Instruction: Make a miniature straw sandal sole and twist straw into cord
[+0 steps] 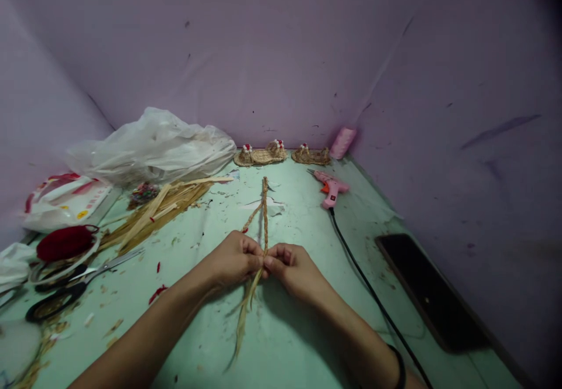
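Note:
A braid (265, 216) of dry, straw-coloured fibre stretches away from me along the pale green table (298, 319). Both hands pinch its near end, with their fingertips meeting. My left hand (240, 258) is closed on it from the left, and my right hand (290, 266) is closed on it from the right. Loose strands (241, 324) trail from under the fingers toward me. A second, thinner braided length (252, 216) branches off to the left near the far end. Part of the braid is hidden behind the fingertips.
Black-handled scissors (83, 283), red yarn (65, 243) and dry fibre strips (153, 213) lie left. A plastic bag (162, 143) and woven slipper shapes (263, 154) are at the back. To the right are a pink glue gun (331, 189), its black cord (364, 278) and a phone (432, 289).

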Tool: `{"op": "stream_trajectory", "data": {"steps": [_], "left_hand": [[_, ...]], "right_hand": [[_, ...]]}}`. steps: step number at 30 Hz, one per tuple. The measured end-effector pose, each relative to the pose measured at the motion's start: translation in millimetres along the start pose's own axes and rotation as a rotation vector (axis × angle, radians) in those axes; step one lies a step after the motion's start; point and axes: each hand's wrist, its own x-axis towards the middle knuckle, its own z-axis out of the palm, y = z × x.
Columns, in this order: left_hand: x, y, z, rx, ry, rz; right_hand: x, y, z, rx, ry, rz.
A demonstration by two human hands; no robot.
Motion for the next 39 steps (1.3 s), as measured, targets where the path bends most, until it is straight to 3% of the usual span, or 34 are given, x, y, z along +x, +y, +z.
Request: {"op": "stream_trajectory", "data": {"steps": [6,11,14,18,22,26,29,31,34,36,39], "left_hand": [[-3.7,4.4,-1.5,0.358,0.047,0.004],[-17.8,15.9,-0.1,0.692,0.192,-0.074],[-29.3,21.8,12.9,0.824,0.262,-0.062],[-39.6,23.4,42.1,0.978,0.330,-0.085],[-43.5,22.0,55.1,1.030,0.315,-0.063],[-43.1,29.4,30.3,0.881,0.216,-0.001],[-34.0,32.5,7.3,0.501,0.270,-0.094],[-24.4,28.3,0.4,0.141,0.161,-0.194],[-11.1,16.2,1.0,-0.208,-0.016,-0.191],[-5.4,9.5,3.2,-0.236,-0.012,-0.167],[-1.1,5.8,4.8,-0.092,0.064,-0.212]], "right_hand": [[4.1,1.2,-2.8,-0.045,0.077,-0.005],[3.8,5.5,-2.4,0.023,0.063,-0.021],[0.9,5.3,-2.1,0.123,0.027,-0.025],[-3.4,4.1,-0.2,0.188,0.077,0.000],[-5.0,4.6,2.0,0.277,0.069,0.038],[-5.5,3.0,-0.1,0.273,0.024,0.055],[-5.6,1.8,-2.4,0.248,-0.013,0.071],[-4.6,2.1,-3.2,0.224,-0.034,0.073],[-0.8,4.0,-4.3,0.177,-0.060,0.018],[1.6,5.6,-5.8,0.085,-0.076,-0.051],[1.4,7.3,-8.7,-0.170,-0.083,-0.175]]}}
